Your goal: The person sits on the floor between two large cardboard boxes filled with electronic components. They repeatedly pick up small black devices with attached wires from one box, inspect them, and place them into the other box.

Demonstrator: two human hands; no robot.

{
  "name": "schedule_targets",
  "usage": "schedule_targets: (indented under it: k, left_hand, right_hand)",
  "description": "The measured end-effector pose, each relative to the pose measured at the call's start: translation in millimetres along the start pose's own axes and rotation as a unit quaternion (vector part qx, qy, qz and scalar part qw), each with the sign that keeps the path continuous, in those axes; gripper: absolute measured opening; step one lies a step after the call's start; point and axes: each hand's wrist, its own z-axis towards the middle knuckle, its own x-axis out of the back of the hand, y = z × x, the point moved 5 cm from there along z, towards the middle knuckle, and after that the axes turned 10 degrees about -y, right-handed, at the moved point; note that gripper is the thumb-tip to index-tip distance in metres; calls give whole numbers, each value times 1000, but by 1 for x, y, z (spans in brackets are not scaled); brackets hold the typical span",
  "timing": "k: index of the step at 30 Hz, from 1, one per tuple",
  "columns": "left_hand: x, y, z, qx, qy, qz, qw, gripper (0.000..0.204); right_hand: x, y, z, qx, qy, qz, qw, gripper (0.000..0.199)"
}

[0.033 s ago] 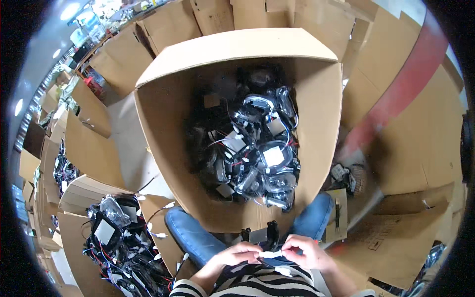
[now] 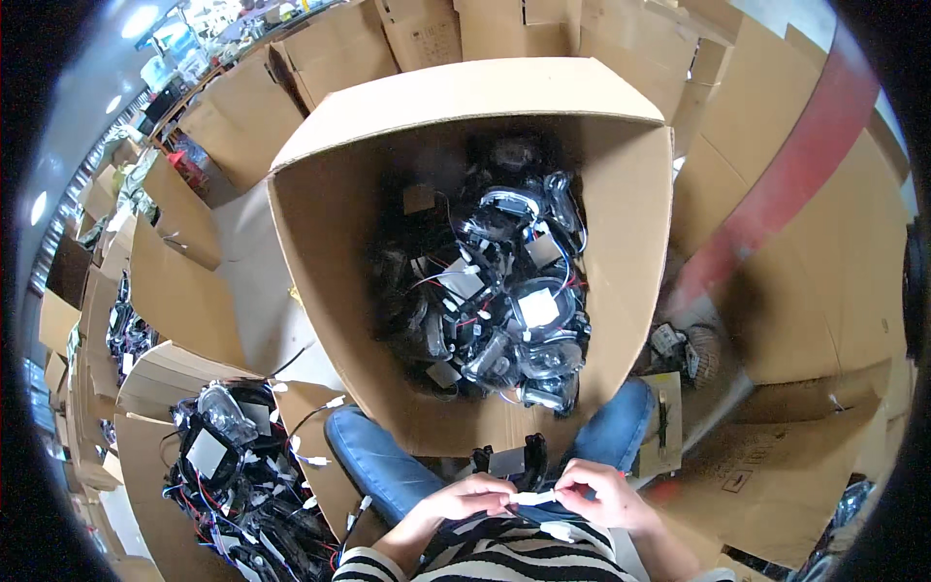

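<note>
Head view looks straight down on a seated person whose left hand (image 2: 473, 499) and right hand (image 2: 603, 495) meet just below the near wall of the big open cardboard box (image 2: 465, 97), both pinched shut on a small white connector piece (image 2: 535, 498) held level between the fingertips; a dark lamp-like part (image 2: 514, 464) with a curved black bracket lies on the lap just behind it, touching the hands. To do this fiddly bit well, I judge the left fingers should stay clamped to steady the piece while the right does the fine pushing or pulling, kept square to the connector so the thin leads (a white plug (image 2: 561, 531) hangs just under it) are not bent or tugged. Inside the big box lies a heap of black lamp housings (image 2: 504, 301) with clear lenses, red and black wires, and square white labels on several of them; a small brown tag sits on the box's inner left wall. Left of the big box and lower, a smaller carton (image 2: 145, 388) holds more such housings with two pale square labels and loose white plugs spilling toward the blue-jeaned knee. Right of the big box stands a broad red post or stripe (image 2: 776, 194), flat cardboard sheets with faint dark print (too small to tell), and a few dark parts on the floor. Beyond the box's far flap stand more plain brown cartons.
</note>
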Motion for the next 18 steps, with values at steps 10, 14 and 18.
schedule_targets:
  k: [10, 14, 18]
  left_hand:
    - [6, -17, -12, 52, 28, -89, 994, 19]
    - [-3, -1, 10, 13, -4, -72, 997, 15]
    - [2, -2, 10, 1, -4, -51, 999, 15]
  right_hand:
    - [-6, 2, 4, 47, 44, -95, 993, 12]
    - [-4, -2, -5, 24, 98, -120, 988, 14]
    - [-5, 4, 0, 10, 67, -108, 992, 15]
